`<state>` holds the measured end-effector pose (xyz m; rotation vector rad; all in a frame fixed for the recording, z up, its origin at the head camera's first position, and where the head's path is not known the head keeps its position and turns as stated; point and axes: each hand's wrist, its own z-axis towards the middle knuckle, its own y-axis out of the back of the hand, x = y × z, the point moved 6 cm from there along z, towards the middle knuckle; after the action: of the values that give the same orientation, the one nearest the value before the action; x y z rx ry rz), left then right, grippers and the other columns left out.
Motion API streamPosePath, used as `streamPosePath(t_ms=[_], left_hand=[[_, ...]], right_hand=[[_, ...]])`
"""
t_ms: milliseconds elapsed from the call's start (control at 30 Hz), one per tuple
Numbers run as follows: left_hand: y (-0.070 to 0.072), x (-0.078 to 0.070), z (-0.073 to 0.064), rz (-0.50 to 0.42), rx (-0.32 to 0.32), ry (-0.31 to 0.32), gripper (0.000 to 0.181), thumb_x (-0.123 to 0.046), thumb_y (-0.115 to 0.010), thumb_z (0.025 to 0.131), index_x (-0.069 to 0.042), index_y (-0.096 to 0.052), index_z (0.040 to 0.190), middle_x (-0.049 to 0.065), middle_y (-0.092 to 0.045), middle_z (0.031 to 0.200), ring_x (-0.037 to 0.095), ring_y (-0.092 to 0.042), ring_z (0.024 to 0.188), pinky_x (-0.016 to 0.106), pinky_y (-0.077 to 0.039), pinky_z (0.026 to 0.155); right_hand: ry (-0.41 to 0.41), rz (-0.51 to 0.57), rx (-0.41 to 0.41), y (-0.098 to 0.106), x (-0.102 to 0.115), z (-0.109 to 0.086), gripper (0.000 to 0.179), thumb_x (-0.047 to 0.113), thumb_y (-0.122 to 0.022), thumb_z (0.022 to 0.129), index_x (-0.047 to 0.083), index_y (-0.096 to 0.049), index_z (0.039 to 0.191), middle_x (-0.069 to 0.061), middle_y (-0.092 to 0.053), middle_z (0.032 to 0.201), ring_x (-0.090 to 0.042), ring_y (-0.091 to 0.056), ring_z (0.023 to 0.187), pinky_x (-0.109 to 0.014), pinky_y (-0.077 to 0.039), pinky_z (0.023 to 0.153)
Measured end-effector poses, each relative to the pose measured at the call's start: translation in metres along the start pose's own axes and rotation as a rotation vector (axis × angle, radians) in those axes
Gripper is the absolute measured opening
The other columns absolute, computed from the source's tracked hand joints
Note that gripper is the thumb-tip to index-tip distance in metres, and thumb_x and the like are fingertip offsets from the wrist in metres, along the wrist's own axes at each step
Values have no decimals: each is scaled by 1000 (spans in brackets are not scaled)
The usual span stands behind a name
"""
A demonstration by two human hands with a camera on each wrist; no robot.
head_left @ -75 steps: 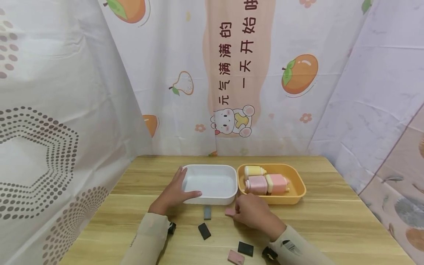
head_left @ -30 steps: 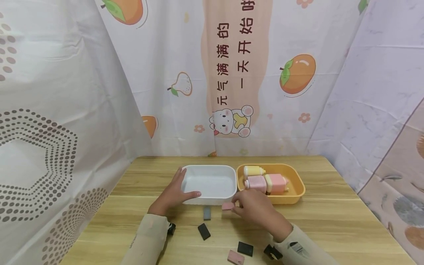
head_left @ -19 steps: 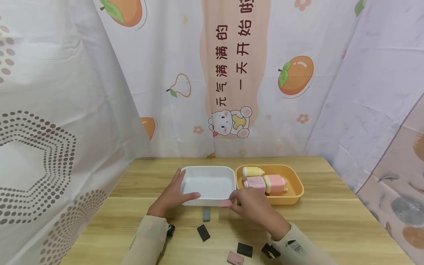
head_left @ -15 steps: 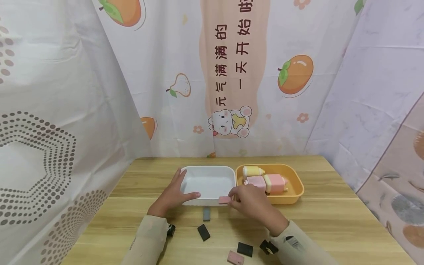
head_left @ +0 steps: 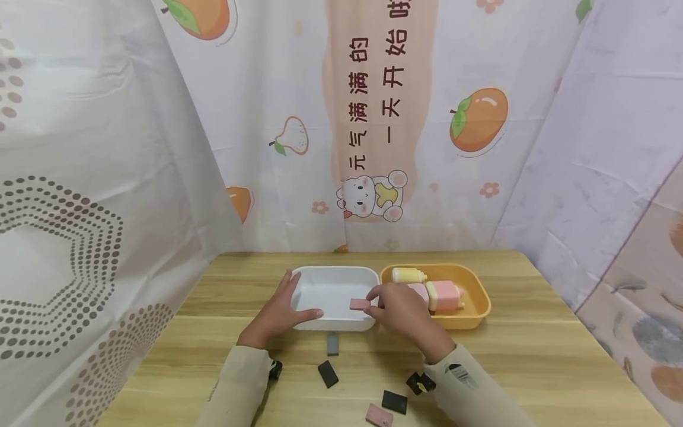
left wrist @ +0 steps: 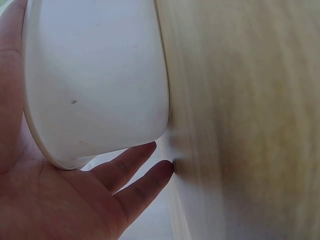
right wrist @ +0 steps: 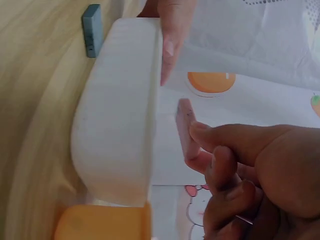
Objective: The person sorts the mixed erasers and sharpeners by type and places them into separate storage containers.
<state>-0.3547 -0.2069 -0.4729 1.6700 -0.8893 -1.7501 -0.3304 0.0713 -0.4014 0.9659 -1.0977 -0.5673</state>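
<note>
My right hand [head_left: 401, 311] pinches a small flat pink block [head_left: 359, 304] between thumb and fingertip, above the right part of the white tray [head_left: 333, 325]. In the right wrist view this pink block [right wrist: 186, 129] stands clear of the tray wall, held by one end. The left hand [head_left: 280, 311] holds the tray's left end, its thumb over the near rim and fingers around the outside. Seen from the left wrist, two fingers [left wrist: 142, 192] reach past the tray's end. A grey block [head_left: 333, 344] lies on the table just before the tray.
Beside the white tray stands an orange tray [head_left: 469, 321] with a yellow bottle [head_left: 408, 275] and pink bottle-like items [head_left: 444, 295]. Nearer on the table [head_left: 533, 356] lie two black blocks [head_left: 328, 374] and another pink block [head_left: 379, 415]. A printed curtain [head_left: 416, 231] hangs behind the table.
The right hand has lifted the pink block from the table and carried it up past the near rim to above the white tray. The left hand has stayed at the tray's left end.
</note>
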Motion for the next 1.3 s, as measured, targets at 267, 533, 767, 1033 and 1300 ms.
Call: streamPosePath(t_ms=[267, 533, 767, 1033, 1300], left_hand=[[0, -1, 0, 1, -3, -17, 126, -76, -78, 74, -24, -13, 168, 8, 3, 176, 40, -12, 160, 71, -27, 118], [0, -3, 1, 5, 2, -11, 124, -72, -79, 76, -22, -13, 168, 8, 3, 176, 41, -13, 160, 71, -27, 118], [0, -3, 1, 15, 4, 11, 123, -70, -80, 76, -22, -13, 168, 8, 3, 176, 43, -14, 159, 71, -29, 117], [0, -3, 0, 8, 7, 24, 123, -69, -80, 76, -22, -14, 168, 9, 3, 176, 43, -14, 159, 72, -29, 117], [-1, -3, 1, 3, 11, 16, 124, -72, -80, 75, -23, -13, 168, 7, 4, 176, 42, -13, 160, 72, -28, 117]], right_hand=[[-8, 29, -25, -9, -11, 3, 25, 38, -79, 92, 18, -80, 106, 8, -60, 64, -11, -55, 56, -28, -46, 51], [-26, 13, -62, -10, -15, 5, 24, 37, -79, 92, 19, -80, 107, 8, -60, 67, -11, -53, 58, -28, -45, 50], [-19, 44, -60, -11, -15, 6, 27, 40, -79, 92, 18, -80, 107, 9, -61, 66, -11, -55, 59, -28, -48, 52], [-28, 43, -71, -12, -16, 6, 34, 49, -79, 89, 19, -82, 104, 10, -60, 62, -11, -54, 56, -29, -46, 49], [-10, 56, -68, -13, -15, 5, 19, 38, -80, 91, 22, -82, 100, 9, -58, 61, -10, -50, 53, -26, -40, 46]])
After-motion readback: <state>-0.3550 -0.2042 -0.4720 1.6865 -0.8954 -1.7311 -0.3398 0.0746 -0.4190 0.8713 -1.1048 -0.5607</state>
